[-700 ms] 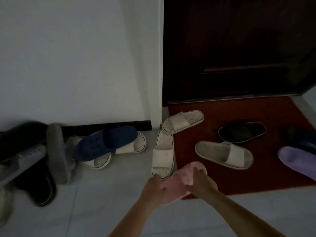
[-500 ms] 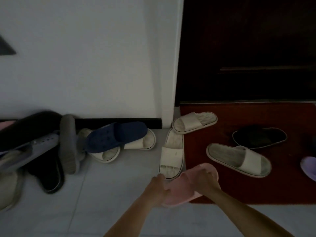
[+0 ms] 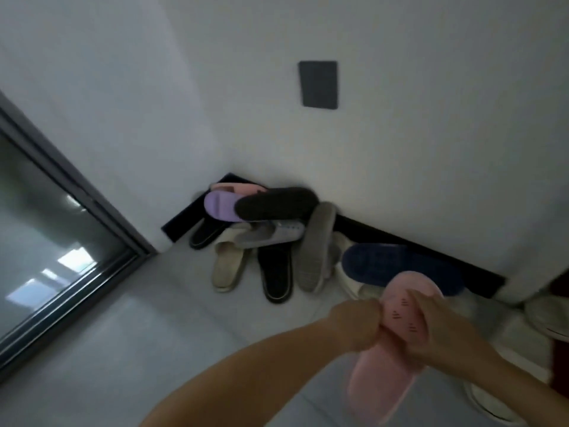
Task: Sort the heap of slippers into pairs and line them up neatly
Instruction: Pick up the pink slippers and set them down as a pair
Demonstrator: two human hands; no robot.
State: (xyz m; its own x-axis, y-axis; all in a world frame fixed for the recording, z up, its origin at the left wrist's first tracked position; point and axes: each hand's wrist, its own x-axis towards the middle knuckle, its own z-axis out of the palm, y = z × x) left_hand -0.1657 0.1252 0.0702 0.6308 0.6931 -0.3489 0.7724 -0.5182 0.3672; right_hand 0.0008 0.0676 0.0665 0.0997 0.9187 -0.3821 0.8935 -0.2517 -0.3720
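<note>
We face a room corner where two pale walls meet: the left wall and the rear wall. A dark rectangular plate is mounted flat on the rear wall. A black skirting board runs along the base of both walls. The floor is light grey and smooth. At left, a glass pane sits in a dark frame and shows bright reflections. Overall lighting is dim.

Pale grey floor, heap of slippers was piled in the corner against black skirting, beige slipper and black slipper lay flat side by side at its front, grey slipper stood on edge just beside them.
</note>
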